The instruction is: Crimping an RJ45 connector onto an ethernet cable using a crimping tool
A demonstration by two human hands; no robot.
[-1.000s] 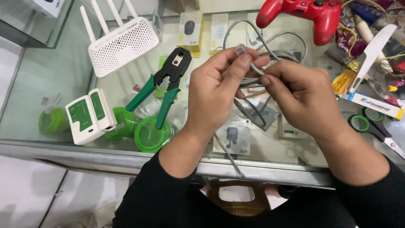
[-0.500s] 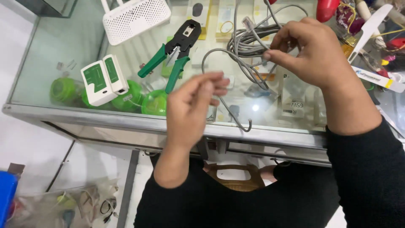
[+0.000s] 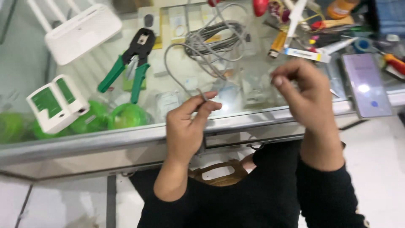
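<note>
Your left hand [image 3: 187,126] pinches the grey cable's end [image 3: 201,93] over the counter edge [image 3: 253,116]; your right hand [image 3: 304,90], fingers curled, holds nothing visible beside it.

glass counter [image 3: 84,143] above pale tiled floor [image 3: 379,169].

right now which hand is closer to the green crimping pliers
Left. The left hand sits just below and right of the green crimping pliers, pinching the grey cable. The right hand is farther right, past the cable coil.
</note>
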